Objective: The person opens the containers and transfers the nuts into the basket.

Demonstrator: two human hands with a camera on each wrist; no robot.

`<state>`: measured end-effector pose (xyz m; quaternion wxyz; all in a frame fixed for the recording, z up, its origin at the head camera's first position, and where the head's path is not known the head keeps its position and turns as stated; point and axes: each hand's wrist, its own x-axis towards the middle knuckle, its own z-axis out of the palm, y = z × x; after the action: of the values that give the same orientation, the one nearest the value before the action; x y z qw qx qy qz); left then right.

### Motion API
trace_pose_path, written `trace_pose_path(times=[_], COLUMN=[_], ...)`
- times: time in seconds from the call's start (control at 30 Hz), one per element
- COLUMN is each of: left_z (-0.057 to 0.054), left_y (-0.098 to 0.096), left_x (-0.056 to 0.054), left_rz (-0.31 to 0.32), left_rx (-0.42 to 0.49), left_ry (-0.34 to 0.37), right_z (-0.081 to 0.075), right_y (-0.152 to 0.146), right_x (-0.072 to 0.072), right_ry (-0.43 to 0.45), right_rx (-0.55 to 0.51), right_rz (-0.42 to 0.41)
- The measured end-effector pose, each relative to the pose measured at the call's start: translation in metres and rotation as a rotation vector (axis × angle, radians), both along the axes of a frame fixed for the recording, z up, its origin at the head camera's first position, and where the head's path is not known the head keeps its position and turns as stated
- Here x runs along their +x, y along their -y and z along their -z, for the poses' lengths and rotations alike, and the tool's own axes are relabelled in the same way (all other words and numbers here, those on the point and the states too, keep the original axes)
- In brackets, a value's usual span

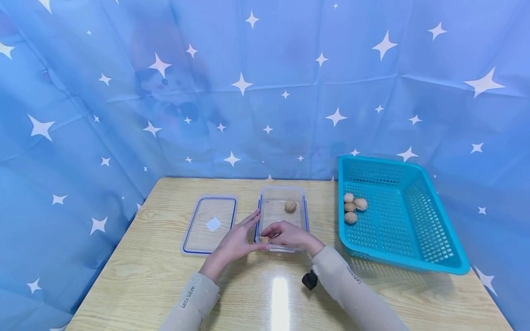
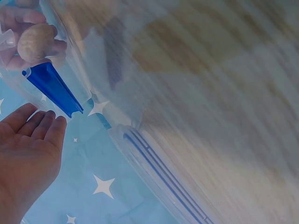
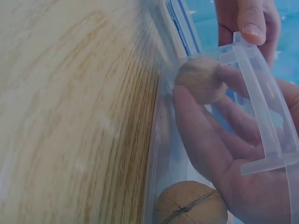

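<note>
A clear plastic container [image 1: 265, 216] with blue side clasps stands on the table. My right hand [image 1: 290, 234] reaches into its front left corner and pinches a walnut [image 3: 198, 80] between thumb and fingers, low by the wall. Farther back in the container lies another walnut [image 1: 290, 206]; a walnut [image 3: 191, 204] also shows at the bottom of the right wrist view. My left hand [image 1: 238, 241] is at the container's left side, fingers extended along the wall and thumb at the front left corner. In the left wrist view its fingertips are near the blue clasp [image 2: 53, 88].
Left of the container lies its clear lid [image 1: 213, 209] with a blue seal and a white label. A turquoise basket [image 1: 397, 262] stands at the right, several walnuts [image 1: 350, 218] along its left side. A starry blue curtain [image 1: 265, 92] hangs behind the table [image 1: 136, 266].
</note>
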<state>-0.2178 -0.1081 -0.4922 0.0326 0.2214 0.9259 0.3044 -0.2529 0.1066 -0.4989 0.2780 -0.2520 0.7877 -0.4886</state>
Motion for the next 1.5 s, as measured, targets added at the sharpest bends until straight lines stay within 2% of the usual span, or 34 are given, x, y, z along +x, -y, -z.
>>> trace_pose_path(times=[0.2, 0.57, 0.93, 1.23, 1.5], left_z=[0.0, 0.001, 0.0, 0.0, -0.001], left_y=[0.001, 0.002, -0.001, -0.001, -0.001], left_x=[0.0, 0.001, 0.002, 0.002, 0.001], left_rz=[-0.007, -0.005, -0.02, -0.028, -0.029], left_rx=[0.006, 0.011, 0.012, 0.003, -0.007], left_ry=[-0.001, 0.003, 0.046, 0.057, 0.051], right_z=[-0.002, -0.003, -0.008, -0.038, -0.071], right_y=[0.002, 0.004, -0.003, -0.014, -0.033], right_x=[0.001, 0.003, 0.001, -0.003, -0.01], right_ry=[-0.003, -0.035, -0.078, -0.106, -0.114], right_rx=[-0.009, -0.014, -0.026, -0.055, -0.074], right_rz=[0.006, 0.08, 0.212, 0.237, 0.311])
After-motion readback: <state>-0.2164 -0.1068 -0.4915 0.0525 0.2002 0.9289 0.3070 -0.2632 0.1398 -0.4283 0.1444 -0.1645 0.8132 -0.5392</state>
